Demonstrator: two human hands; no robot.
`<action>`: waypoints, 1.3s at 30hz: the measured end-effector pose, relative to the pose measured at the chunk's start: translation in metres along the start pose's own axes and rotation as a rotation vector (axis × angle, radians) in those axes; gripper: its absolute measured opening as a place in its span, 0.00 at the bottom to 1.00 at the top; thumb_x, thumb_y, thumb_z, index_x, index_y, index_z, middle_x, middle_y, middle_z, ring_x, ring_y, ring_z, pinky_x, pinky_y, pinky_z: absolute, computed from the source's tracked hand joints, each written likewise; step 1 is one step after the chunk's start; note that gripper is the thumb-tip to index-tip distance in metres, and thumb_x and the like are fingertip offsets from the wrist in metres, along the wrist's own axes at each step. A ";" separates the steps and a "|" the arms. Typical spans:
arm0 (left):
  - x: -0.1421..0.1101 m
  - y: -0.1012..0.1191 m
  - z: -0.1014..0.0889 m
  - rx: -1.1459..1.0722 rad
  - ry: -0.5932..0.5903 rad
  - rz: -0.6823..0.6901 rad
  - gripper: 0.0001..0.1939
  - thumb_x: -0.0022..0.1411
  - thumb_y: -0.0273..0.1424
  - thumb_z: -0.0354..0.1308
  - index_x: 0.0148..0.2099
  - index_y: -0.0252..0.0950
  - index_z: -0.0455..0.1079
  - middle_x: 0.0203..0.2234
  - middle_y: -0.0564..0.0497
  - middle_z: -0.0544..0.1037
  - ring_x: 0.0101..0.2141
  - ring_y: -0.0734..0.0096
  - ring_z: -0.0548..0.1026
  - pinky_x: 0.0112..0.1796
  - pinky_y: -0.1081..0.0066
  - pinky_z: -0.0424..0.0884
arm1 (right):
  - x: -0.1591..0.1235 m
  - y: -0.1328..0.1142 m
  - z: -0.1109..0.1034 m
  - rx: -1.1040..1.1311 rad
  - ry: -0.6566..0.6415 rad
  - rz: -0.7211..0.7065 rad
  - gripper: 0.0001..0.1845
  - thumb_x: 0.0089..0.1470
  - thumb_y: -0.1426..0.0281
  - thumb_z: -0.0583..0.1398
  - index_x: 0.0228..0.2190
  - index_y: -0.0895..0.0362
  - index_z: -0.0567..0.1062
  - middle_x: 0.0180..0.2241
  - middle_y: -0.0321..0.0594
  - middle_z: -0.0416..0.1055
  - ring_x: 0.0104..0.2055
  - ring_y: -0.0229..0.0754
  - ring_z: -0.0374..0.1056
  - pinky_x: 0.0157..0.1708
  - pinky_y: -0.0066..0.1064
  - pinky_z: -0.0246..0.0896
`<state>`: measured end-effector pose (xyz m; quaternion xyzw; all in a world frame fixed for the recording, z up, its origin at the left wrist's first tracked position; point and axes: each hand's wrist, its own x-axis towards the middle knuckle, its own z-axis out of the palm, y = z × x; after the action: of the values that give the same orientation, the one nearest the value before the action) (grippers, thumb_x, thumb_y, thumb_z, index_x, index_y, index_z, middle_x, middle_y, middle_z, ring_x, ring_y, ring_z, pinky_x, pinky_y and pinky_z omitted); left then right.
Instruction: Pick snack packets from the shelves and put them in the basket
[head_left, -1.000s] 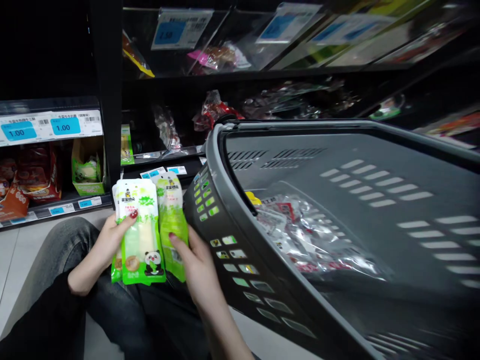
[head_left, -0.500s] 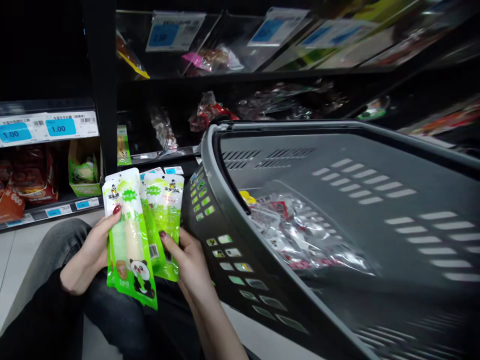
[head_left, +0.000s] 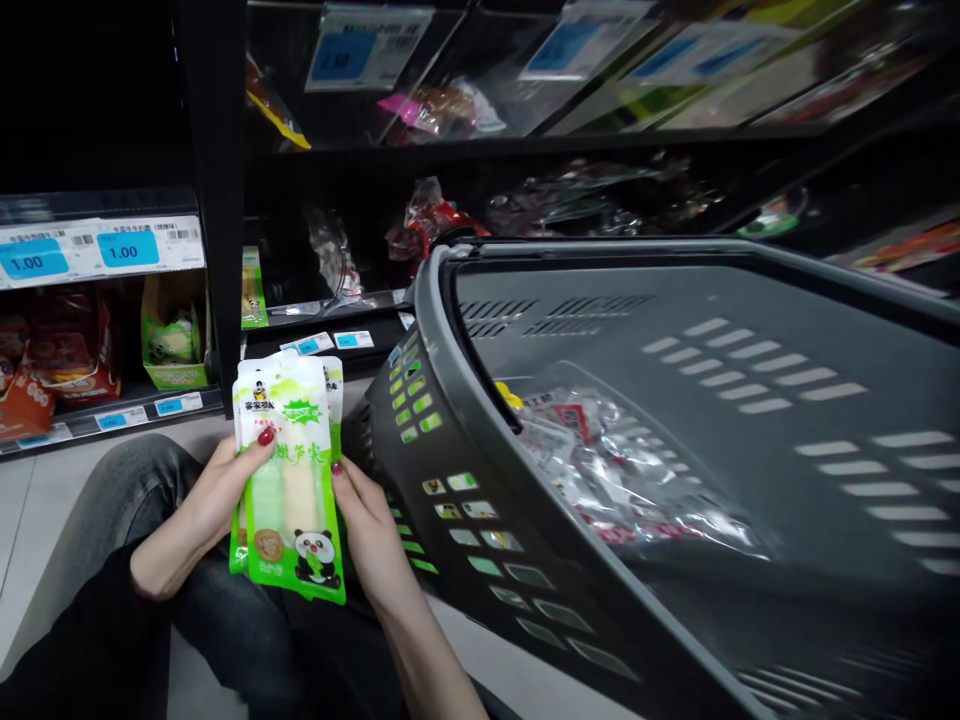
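Observation:
A stack of green and white snack packets (head_left: 289, 490) with a panda printed on the front is held upright between my two hands, over my lap. My left hand (head_left: 214, 500) grips the stack's left side, its thumb lying across the front packet. On the right edge, my right hand (head_left: 371, 525) is closed around the packets, thumb at the front. Its other fingers are hidden behind. The packets overlap closely, with the rear ones peeking out at the top and right.
A grey shopping basket (head_left: 697, 400) stands right beside my right hand, with clear-wrapped packets (head_left: 600, 470) inside. Ahead are dark shelves with price labels (head_left: 101, 250), a small green box (head_left: 176, 335) and a single green packet (head_left: 253, 287). My bent knee (head_left: 150, 480) is at left.
The two fanned groups of packets have come together into one stack. My right hand has moved its packets left behind the front ones, and the view has shifted slightly.

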<state>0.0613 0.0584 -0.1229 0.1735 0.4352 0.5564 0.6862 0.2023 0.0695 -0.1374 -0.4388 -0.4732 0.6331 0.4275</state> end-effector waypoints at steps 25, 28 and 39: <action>0.009 -0.009 0.005 0.072 0.148 -0.016 0.16 0.50 0.36 0.63 0.39 0.30 0.73 0.28 0.44 0.81 0.28 0.60 0.78 0.34 0.65 0.74 | 0.003 -0.009 0.001 -0.251 0.105 -0.071 0.13 0.47 0.66 0.58 0.18 0.55 0.60 0.18 0.28 0.53 0.21 0.34 0.51 0.21 0.25 0.46; 0.009 -0.009 0.003 0.038 0.135 -0.007 0.18 0.53 0.38 0.60 0.42 0.31 0.73 0.32 0.43 0.81 0.32 0.60 0.78 0.38 0.65 0.73 | 0.004 -0.005 0.000 -0.230 0.172 -0.100 0.11 0.49 0.66 0.57 0.20 0.55 0.61 0.19 0.28 0.55 0.22 0.34 0.52 0.21 0.25 0.46; 0.011 -0.002 -0.002 -0.027 0.120 0.025 0.20 0.54 0.35 0.60 0.48 0.32 0.70 0.38 0.43 0.80 0.38 0.59 0.77 0.43 0.64 0.71 | 0.003 -0.003 -0.009 -0.232 0.352 -0.164 0.07 0.50 0.63 0.57 0.28 0.54 0.65 0.24 0.31 0.62 0.27 0.37 0.60 0.26 0.27 0.54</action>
<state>0.0616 0.0677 -0.1302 0.1358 0.4659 0.5803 0.6540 0.2105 0.0745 -0.1368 -0.5487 -0.4949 0.4514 0.5002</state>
